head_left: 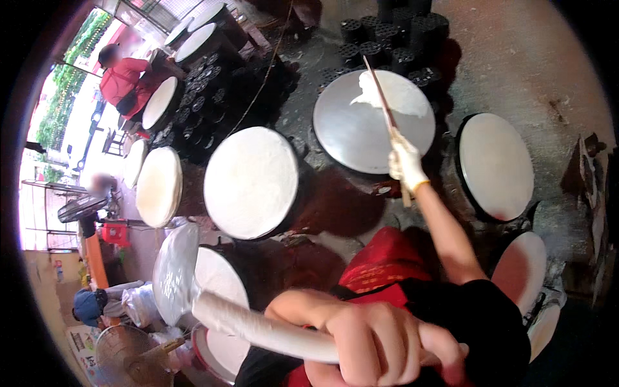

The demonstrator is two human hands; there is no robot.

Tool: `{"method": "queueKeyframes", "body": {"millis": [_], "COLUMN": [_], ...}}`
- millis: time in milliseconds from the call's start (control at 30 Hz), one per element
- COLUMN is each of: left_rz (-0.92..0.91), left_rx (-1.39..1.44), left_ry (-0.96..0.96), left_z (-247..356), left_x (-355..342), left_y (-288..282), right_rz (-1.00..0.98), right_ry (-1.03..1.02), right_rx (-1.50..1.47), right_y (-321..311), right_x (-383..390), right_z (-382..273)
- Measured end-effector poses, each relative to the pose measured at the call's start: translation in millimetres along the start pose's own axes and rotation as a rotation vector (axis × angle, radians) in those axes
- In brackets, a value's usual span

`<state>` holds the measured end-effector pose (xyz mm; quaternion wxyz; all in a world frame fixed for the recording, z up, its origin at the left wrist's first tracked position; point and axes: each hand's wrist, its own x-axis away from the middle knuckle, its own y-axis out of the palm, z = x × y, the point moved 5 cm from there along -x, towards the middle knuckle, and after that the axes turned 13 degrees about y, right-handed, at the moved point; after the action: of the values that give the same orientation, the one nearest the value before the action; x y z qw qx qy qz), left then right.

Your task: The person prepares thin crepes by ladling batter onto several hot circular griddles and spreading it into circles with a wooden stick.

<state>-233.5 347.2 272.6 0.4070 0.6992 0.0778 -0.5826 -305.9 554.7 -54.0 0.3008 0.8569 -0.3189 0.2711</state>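
My bare left hand (pixel 377 342) at the bottom is closed around a thick, white-wrapped handle (pixel 258 326) with a broad, shiny, translucent-looking round head (pixel 171 277). My right hand (pixel 403 158), in a white glove with a yellow cuff, grips a thin wooden stick (pixel 382 93) that reaches over a round grey metal plate (pixel 342 129) at upper centre. A white, spread patch of soft material (pixel 409 100) lies on that plate beneath the stick.
Several round pale-topped drums (pixel 248 180) surround me. Stacks of black perforated cylinders (pixel 406 35) stand behind the plate. A person in red (pixel 122 87) is at upper left, another in blue (pixel 90 303) at lower left, near fans (pixel 119 355). A cord (pixel 264 84) crosses the background.
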Motion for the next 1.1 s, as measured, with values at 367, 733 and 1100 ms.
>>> {"method": "queueKeyframes", "body": {"millis": [367, 733, 1100], "left_rz": [0.188, 0.06, 0.156], "left_rx": [-0.157, -0.328, -0.442], "left_ry": [0.321, 0.221, 0.474], "left_z": [-10, -71, -146], "left_x": [-2, -32, -46], "left_y": [26, -10, -52], "right_rz": [0.162, -0.114, -0.295], "right_ry": [-0.071, 0.091, 0.178], "right_rx": [0.084, 0.307, 0.622], "right_y": [-33, -67, -67], "right_x": [7, 1, -33], "right_z": [13, -37, -55]}}
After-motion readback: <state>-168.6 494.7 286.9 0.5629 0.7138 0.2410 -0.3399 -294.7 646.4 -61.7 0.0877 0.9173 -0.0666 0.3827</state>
